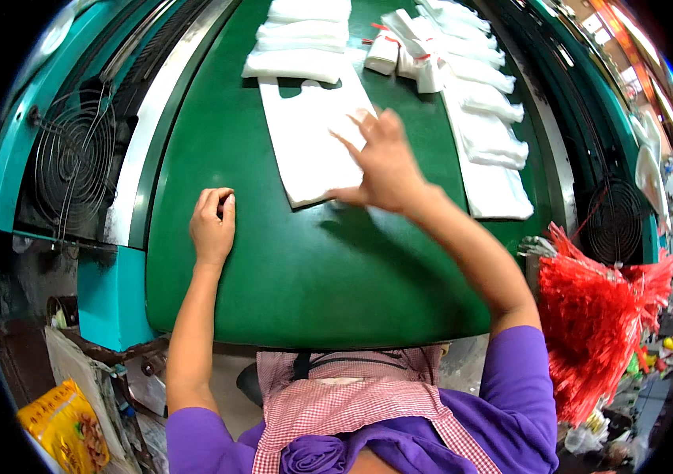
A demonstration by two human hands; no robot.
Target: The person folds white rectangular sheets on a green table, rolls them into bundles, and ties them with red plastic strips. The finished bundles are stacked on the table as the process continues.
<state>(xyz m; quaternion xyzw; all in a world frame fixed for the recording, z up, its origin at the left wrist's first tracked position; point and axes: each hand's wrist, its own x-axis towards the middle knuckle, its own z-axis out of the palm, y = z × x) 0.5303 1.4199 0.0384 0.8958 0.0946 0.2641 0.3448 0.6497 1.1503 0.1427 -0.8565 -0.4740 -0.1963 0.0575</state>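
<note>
A white plastic bag stack (317,146), with a cut-out at its far end, lies flat on the green belt (273,276). My right hand (388,166) is over its right near corner, fingers spread and a little blurred; whether it touches the plastic I cannot tell. To the left, my left hand (212,229) rests on the belt, apart from the bags, with its fingers curled and no object visible in them. Beyond the flat stack are folded white bag bundles (295,65). An overlapping row of white bags (494,150) runs along the right side.
Small white rolls with red ties (384,51) sit between the two rows. Red plastic strips (593,324) hang at the right edge. Wire-guarded fans (76,162) flank the belt. A yellow packet (64,426) is at lower left.
</note>
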